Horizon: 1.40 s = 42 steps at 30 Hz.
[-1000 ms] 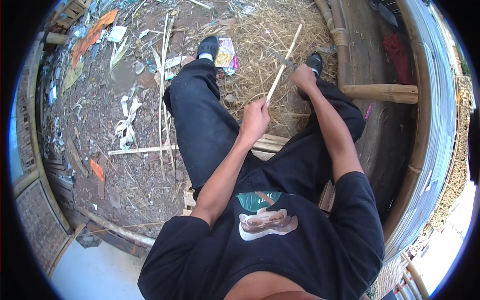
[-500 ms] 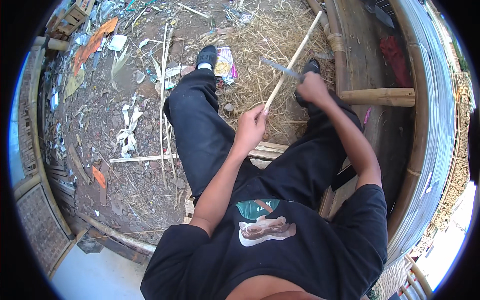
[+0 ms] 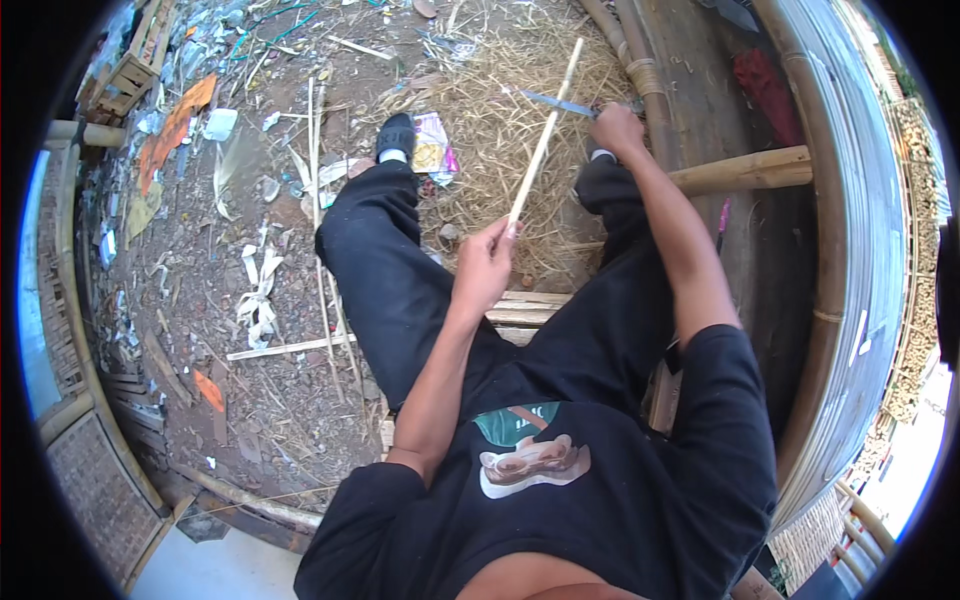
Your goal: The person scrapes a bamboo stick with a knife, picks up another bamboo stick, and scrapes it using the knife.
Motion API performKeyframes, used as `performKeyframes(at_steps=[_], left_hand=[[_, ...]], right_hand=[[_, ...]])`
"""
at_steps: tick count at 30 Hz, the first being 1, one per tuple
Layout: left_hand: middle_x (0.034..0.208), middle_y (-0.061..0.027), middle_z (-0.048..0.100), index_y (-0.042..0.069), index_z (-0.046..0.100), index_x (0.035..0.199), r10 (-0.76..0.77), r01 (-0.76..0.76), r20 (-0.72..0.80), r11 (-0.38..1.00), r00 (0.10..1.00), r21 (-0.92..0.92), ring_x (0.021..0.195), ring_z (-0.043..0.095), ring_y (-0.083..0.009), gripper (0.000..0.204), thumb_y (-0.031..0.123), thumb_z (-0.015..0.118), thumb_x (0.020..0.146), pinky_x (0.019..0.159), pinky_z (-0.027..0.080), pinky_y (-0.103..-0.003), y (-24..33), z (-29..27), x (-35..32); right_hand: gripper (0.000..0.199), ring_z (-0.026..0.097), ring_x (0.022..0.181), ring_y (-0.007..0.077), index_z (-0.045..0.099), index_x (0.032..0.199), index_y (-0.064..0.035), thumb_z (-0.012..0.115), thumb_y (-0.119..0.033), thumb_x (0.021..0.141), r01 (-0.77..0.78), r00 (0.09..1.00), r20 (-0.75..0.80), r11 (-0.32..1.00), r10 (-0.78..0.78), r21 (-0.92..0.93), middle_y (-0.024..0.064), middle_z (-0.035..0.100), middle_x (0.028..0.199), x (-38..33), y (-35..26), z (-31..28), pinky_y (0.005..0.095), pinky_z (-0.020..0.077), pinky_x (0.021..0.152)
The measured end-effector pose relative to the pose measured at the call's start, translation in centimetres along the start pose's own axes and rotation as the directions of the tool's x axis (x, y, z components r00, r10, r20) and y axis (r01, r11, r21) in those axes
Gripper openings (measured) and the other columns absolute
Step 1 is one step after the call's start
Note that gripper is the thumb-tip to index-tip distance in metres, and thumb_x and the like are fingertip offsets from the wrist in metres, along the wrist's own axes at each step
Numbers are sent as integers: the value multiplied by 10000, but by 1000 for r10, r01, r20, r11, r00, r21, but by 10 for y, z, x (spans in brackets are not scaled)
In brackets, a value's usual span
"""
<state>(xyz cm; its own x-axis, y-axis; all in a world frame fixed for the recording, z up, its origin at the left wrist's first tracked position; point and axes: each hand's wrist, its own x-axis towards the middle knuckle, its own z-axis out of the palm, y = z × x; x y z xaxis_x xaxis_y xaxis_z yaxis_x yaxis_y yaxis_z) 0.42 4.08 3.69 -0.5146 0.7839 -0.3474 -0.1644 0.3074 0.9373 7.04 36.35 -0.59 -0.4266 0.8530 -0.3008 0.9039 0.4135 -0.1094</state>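
My left hand [image 3: 484, 266] is closed round the near end of a pale bamboo strip [image 3: 540, 148], which slants up and away to the right between my legs. In my right hand [image 3: 618, 128] is the handle of a knife [image 3: 558, 102]; its narrow grey blade points left and crosses the strip near the far end. Whether the blade touches the strip, I cannot tell. Fingers hide most of the knife's handle. Below the strip spreads a pile of straw-coloured shavings [image 3: 470, 205], between my dark shoes [image 3: 396, 138].
Long thin strips [image 3: 315, 180] lie by my left leg, over litter-strewn dirt. A wooden crate [image 3: 125, 85] stands far left. On the right are a bamboo crossbar [image 3: 745, 172], a thick bamboo post [image 3: 826, 230] and a red cloth [image 3: 768, 95]. Wooden slats [image 3: 530, 306] show between my thighs.
The knife has moved farther along the strip, towards its far end, as my right arm stretched out. My left hand keeps its hold, and the whole view has shifted a little.
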Motion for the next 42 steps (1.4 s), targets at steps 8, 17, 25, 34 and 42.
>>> performKeyframes(at_steps=[8,17,25,34,42], left_hand=[[599,34,440,13,663,1097,19,-19,3,999,1000,49,510,401,-47,217,99,494,991,479,343,-247,-9,-5,-12],[652,33,478,-8,645,1153,-80,80,-29,997,996,14,570,418,-41,241,116,515,992,518,365,-240,-7,-18,-15],[658,9,531,-6,658,1148,-38,41,-82,999,996,35,585,456,-54,243,120,537,979,534,391,-252,-19,-17,-6],[600,-133,539,-7,656,1111,66,-12,-185,960,980,280,524,501,-143,228,120,554,952,535,419,-326,-13,-11,-8],[598,-154,512,-1,640,1115,27,-15,-57,979,998,202,508,464,-155,225,132,542,962,511,388,-354,-13,1,-23]], right_hand=[[363,619,1094,406,678,1054,2,639,-253,799,-30,993,-114,999,31,12,247,650,1140,13,11,0,486,504,914],[350,619,1089,412,676,1060,30,600,-199,807,-54,999,3,991,54,125,265,652,1110,9,-14,7,468,498,929],[246,654,891,459,649,829,79,589,-152,770,331,930,115,932,-348,147,309,659,904,-104,-46,16,516,525,815],[246,659,859,461,650,827,83,589,-136,731,384,886,220,913,-407,141,323,652,885,-130,-55,27,509,538,798],[288,649,1025,404,692,962,38,591,-171,791,-71,996,68,990,64,118,294,653,1072,-13,7,19,452,527,883]])
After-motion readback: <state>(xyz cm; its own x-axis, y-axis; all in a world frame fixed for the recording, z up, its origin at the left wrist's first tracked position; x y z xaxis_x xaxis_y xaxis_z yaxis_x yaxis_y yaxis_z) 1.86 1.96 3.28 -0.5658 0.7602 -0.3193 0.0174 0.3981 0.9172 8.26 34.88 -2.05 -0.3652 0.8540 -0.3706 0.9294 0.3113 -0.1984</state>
